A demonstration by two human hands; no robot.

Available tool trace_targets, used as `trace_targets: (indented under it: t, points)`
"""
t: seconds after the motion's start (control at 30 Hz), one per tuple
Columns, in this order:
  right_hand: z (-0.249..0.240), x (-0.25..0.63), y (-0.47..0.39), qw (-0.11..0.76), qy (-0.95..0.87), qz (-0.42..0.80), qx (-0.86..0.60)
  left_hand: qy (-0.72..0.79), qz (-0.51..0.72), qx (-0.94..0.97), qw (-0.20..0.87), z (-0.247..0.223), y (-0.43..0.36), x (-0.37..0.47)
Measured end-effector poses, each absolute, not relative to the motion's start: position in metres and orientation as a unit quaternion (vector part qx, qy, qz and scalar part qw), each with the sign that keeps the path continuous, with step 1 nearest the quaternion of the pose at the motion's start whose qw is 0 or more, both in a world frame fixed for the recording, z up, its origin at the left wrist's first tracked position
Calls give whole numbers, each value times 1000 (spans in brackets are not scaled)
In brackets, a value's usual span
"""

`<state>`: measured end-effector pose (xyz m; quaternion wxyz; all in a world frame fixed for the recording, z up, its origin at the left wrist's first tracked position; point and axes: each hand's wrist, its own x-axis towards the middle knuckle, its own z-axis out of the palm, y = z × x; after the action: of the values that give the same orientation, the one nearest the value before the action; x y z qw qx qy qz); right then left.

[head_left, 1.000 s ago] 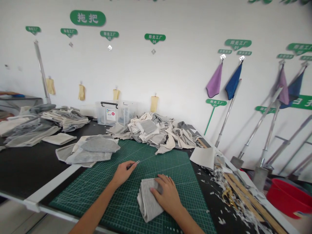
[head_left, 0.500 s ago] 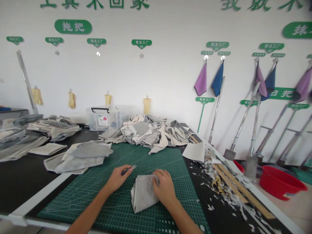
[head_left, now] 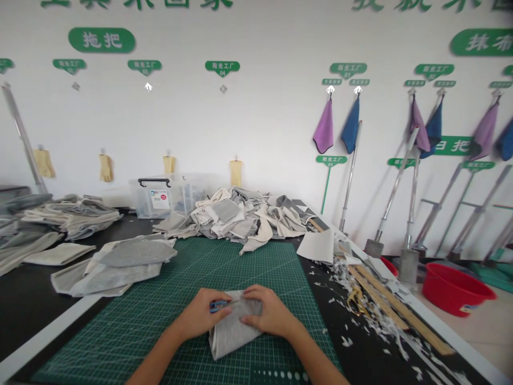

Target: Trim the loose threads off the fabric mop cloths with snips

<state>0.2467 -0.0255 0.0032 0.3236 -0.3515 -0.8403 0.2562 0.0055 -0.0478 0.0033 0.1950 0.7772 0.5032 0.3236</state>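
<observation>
My left hand (head_left: 203, 314) is closed around a pair of small thread snips (head_left: 219, 306) with blue handles and a pointed metal tip. The tip lies over the upper edge of a folded light-grey cloth (head_left: 232, 337). On the cloth's right side, my right hand (head_left: 267, 312) grips it between thumb and fingers. The cloth rests in folded layers on a green cutting mat (head_left: 168, 321).
Behind the mat rises a heap of grey and cream cloth pieces (head_left: 236, 214), with a clear plastic box (head_left: 154, 198) beside it. More flat cloths (head_left: 120, 267) lie left. Gold-handled scissors (head_left: 356, 300), wooden strips (head_left: 401, 305) and white scraps lie right.
My left hand has moved right and down, bringing the snips from above the mat onto the cloth's upper edge. My right hand has shifted its hold on the cloth. The view has turned slightly right.
</observation>
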Motion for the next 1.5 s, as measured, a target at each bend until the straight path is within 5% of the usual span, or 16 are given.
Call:
trace_targets:
  t: [1.5]
  points:
    - [0, 241, -19, 298, -857, 249, -340, 463, 278, 825, 166, 11, -67, 0]
